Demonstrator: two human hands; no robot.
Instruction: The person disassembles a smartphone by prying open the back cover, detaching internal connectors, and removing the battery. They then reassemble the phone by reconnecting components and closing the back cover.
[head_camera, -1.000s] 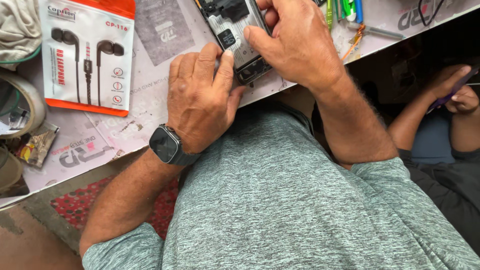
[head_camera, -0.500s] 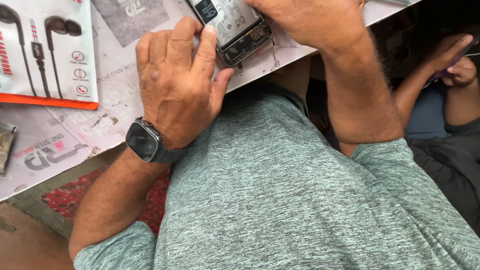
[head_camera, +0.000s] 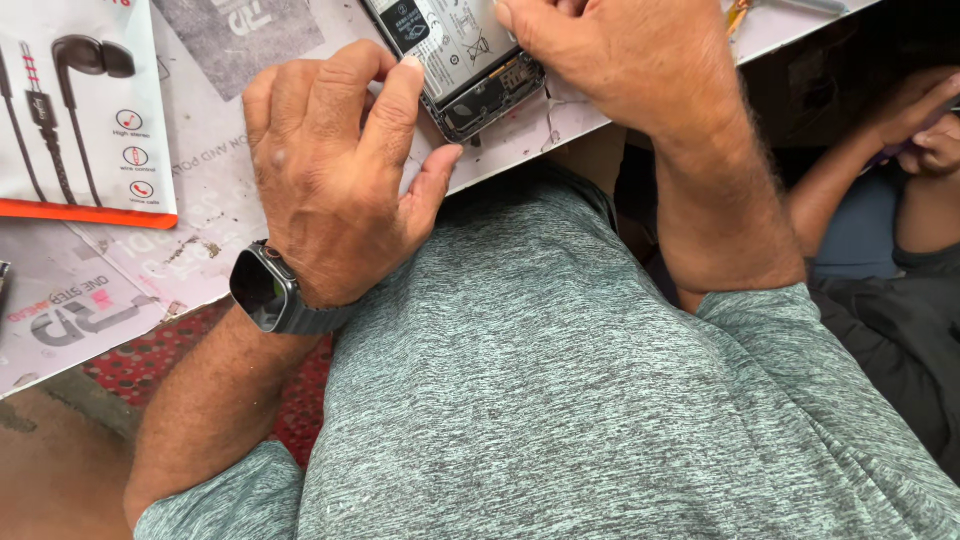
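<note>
White printed paper covering the worktable (head_camera: 200, 200) had slid leftward since earlier, while the opened black phone with exposed grey battery (head_camera: 462, 60) lay near its edge, left hand (head_camera: 330, 180) flat beside it, right hand (head_camera: 620, 70) pressing its top.

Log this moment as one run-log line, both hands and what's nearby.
left hand: fingertips on opened phone | right hand: pressing on phone | nearby: earphone pack, worktop | wrist: smartwatch

One opened smartphone (head_camera: 462, 60); one earphone package (head_camera: 75, 110) left of it; one smartwatch (head_camera: 268, 292); two working hands, left hand (head_camera: 335, 185), right hand (head_camera: 620, 60).
</note>
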